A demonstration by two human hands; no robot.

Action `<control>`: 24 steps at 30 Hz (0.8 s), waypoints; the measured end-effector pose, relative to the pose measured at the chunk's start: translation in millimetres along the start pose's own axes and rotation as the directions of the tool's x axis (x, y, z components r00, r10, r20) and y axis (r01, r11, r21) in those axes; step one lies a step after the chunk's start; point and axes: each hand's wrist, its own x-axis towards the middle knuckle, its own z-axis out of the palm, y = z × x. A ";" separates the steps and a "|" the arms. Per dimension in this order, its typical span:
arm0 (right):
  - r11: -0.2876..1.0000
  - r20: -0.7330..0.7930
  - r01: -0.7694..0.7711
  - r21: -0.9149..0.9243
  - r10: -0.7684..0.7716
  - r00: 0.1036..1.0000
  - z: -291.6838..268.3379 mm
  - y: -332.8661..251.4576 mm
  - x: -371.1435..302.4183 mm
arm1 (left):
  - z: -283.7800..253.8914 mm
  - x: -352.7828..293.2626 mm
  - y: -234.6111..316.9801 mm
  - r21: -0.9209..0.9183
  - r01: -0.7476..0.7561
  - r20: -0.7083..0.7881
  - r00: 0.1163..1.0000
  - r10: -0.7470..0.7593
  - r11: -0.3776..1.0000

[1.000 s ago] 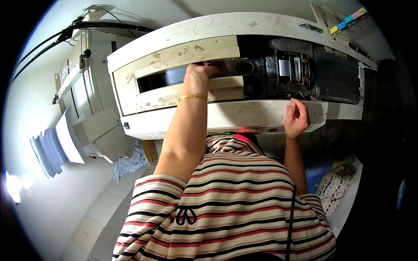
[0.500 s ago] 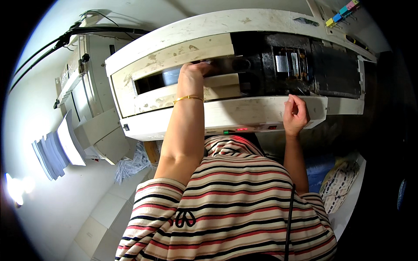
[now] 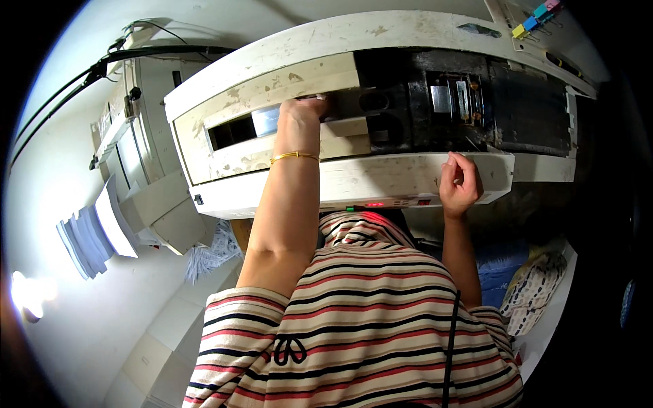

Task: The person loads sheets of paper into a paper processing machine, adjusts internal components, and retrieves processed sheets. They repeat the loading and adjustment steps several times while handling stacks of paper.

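Observation:
A long cream machine [image 3: 422,173] with stained panels stretches across in front of me. My left hand [image 3: 299,115] reaches over its front edge to the slot in the cream carriage [image 3: 333,71]. Its fingers bend to the right and are mostly hidden, so what they hold does not show. Beside that hand a shiny metal plate [image 3: 266,121] lies in the slot. My right hand [image 3: 461,185] is at the machine's front edge, thumb and fingers curled together. A thin line juts up near its fingertips, too fine to name. Beyond it, metal rollers [image 3: 457,98] sit in the dark, grimy bed [image 3: 527,112].
A second machine [image 3: 153,122] stands at the left, with fanned white paper sheets [image 3: 92,234] by it. Shredded paper [image 3: 216,251] hangs below. Coloured binder clips [image 3: 537,19] are at the far right corner. Blue cloth and a patterned bag [image 3: 537,292] lie at the lower right.
The view has shifted slightly. My left hand stays at the carriage slot, and my right hand remains curled at the front edge. The thin line by its fingertips shows more clearly.

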 end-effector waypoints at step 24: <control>0.995 0.112 -0.095 0.019 0.093 0.989 -1.0 -14.2 4.6 | -18.0 -169.7 139.9 0.762 -0.588 0.378 0.744 0.551 0.271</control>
